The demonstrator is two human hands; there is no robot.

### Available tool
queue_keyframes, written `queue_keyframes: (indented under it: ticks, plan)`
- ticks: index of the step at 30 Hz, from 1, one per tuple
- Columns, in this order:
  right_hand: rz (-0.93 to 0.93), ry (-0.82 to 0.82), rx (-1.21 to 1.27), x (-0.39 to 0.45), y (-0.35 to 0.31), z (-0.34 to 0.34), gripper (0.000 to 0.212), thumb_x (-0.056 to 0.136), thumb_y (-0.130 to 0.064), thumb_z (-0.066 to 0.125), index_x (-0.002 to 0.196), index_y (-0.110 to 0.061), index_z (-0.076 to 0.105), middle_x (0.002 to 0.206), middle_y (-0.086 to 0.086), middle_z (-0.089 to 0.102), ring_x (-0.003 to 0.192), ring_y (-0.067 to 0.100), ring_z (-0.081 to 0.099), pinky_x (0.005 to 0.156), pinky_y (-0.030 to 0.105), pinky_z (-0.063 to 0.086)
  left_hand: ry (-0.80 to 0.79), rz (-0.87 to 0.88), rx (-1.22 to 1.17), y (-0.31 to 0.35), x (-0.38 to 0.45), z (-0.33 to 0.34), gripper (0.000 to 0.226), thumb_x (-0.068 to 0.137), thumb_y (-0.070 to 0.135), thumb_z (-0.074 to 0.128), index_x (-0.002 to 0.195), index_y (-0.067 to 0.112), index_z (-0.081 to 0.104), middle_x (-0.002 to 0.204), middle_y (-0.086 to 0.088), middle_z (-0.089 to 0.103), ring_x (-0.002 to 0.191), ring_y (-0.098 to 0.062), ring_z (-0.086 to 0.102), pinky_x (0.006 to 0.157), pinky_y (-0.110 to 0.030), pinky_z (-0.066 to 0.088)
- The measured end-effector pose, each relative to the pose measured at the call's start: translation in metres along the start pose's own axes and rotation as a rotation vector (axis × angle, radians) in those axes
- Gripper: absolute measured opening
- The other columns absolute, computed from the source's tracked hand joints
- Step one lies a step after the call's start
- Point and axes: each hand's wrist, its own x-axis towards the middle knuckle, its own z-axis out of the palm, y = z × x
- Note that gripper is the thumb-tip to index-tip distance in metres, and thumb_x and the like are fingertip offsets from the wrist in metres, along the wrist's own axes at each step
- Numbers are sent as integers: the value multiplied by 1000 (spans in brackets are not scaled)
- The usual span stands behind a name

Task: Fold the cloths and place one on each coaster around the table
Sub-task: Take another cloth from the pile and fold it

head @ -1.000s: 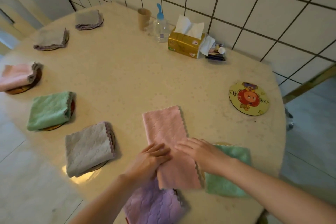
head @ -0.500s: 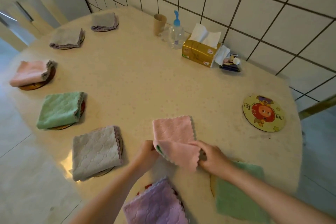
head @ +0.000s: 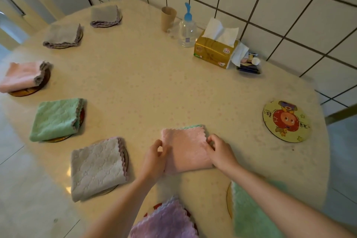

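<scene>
A pink cloth (head: 188, 149) lies folded into a small square on the round table (head: 154, 87), a green edge showing along its far side. My left hand (head: 154, 157) pinches its left edge and my right hand (head: 220, 150) pinches its right edge. A bare round coaster (head: 286, 120) with a cartoon picture sits to the right. Folded cloths rest on coasters around the rim: grey (head: 97, 168), green (head: 56, 119), pink (head: 21, 75), two grey ones (head: 62, 35) (head: 105, 15), purple (head: 166, 220) and green (head: 253, 212) nearest me.
At the back by the tiled wall stand a brown cup (head: 168, 17), a clear bottle with a blue cap (head: 187, 29), a gold tissue box (head: 215, 50) and a small tray of oddments (head: 249, 63). The table edge runs close on my side.
The long pink cloth lay flat under both hands; they lifted its near end and folded it over the far half, so it is now a small square.
</scene>
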Motion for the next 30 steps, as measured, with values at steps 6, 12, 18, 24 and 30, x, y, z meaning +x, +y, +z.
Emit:
queue_keyframes:
  ticks: [6, 12, 18, 24, 30]
  plan:
    - [45, 68, -57, 1, -1, 5, 25, 92, -46, 45, 80, -24, 44, 75, 0, 63, 74, 27, 61, 64, 37, 47, 75, 32, 195, 5, 11, 6, 26, 95, 40, 48, 85, 16, 50, 78, -6, 67, 72, -26, 63, 58, -38, 50]
    - [150, 56, -177, 9, -8, 6, 31, 90, -52, 47, 83, -22, 52, 91, 4, 68, 85, 29, 63, 70, 35, 49, 149, -96, 259, 7, 15, 9, 25, 95, 39, 48, 86, 16, 52, 80, -5, 66, 64, -15, 60, 46, -26, 42]
    - [156, 59, -233, 7, -12, -2, 29, 85, -51, 53, 89, -22, 52, 92, 0, 65, 84, 25, 62, 67, 32, 47, 256, 147, 538, 14, 8, -9, 31, 89, 44, 56, 112, 25, 45, 95, 7, 60, 72, -15, 61, 54, -30, 46]
    - [176, -74, -266, 7, -27, -2, 56, 70, -50, 67, 110, -14, 50, 113, 4, 55, 103, 27, 58, 75, 32, 44, 63, 339, 810, 32, 50, -11, 61, 77, 17, 66, 135, 20, 47, 131, -3, 48, 115, -25, 41, 95, -29, 36]
    - [203, -55, -298, 6, -32, 8, 49, 74, -45, 65, 111, -16, 53, 119, 6, 46, 106, 28, 54, 84, 35, 48, -77, 20, 532, 54, 73, -8, 48, 66, 25, 75, 110, 11, 60, 104, -8, 62, 88, -22, 55, 70, -26, 43]
